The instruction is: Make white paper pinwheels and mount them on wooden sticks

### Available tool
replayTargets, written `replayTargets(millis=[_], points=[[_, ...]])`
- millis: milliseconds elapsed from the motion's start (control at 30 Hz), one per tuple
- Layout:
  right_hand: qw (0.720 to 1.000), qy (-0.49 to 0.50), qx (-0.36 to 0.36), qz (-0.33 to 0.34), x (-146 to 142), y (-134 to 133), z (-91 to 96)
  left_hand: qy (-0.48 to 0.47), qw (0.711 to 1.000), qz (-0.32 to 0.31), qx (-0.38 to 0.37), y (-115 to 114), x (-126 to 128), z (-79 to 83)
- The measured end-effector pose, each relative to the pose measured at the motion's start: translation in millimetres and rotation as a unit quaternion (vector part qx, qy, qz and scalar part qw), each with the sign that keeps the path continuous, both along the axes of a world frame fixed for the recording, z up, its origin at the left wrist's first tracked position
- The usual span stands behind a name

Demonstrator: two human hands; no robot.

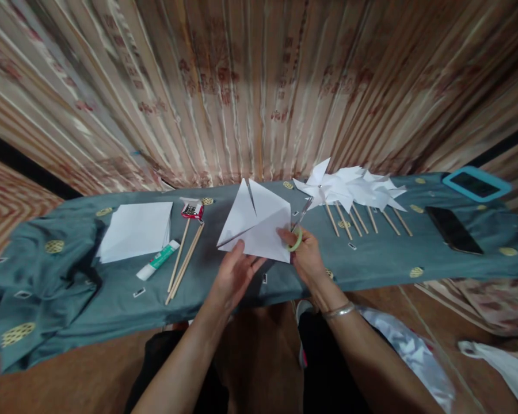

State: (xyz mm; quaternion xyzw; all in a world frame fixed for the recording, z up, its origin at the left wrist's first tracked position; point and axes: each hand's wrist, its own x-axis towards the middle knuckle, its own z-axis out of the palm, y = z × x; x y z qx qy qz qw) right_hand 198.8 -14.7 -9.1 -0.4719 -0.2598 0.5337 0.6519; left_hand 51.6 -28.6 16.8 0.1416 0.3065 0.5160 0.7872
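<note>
My left hand [233, 273] pinches the lower edge of a white paper square [259, 221] that is cut in from its corners, holding it up over the teal cloth bench [371, 259]. My right hand [304, 253] grips scissors with green handles [297, 230], whose blades point up and right beside the paper's right edge. The fingers of both hands are closed.
A stack of white paper [134, 230], a glue stick [157, 260], several wooden sticks [183, 261] and a small red box [192, 210] lie to the left. Finished paper pinwheels on sticks [354, 192] lie to the right, then a dark phone [453, 230] and a teal-cased device [476, 184].
</note>
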Motion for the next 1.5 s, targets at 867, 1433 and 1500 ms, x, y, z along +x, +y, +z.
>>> replayTargets(millis=[867, 1433, 1500], points=[[0.874, -0.229, -0.07, 0.423, 15, -41, 12.5, 0.076, 0.983, 0.164, -0.042, 33, -26, 0.7], [0.858, -0.248, -0.063, 0.446, 20, -39, 12.0, 0.058, 0.988, 0.136, -0.039, 32, -22, 2.5], [0.855, -0.254, -0.059, 0.448, 20, -39, 12.5, 0.059, 0.988, 0.136, -0.039, 32, -22, 2.8]])
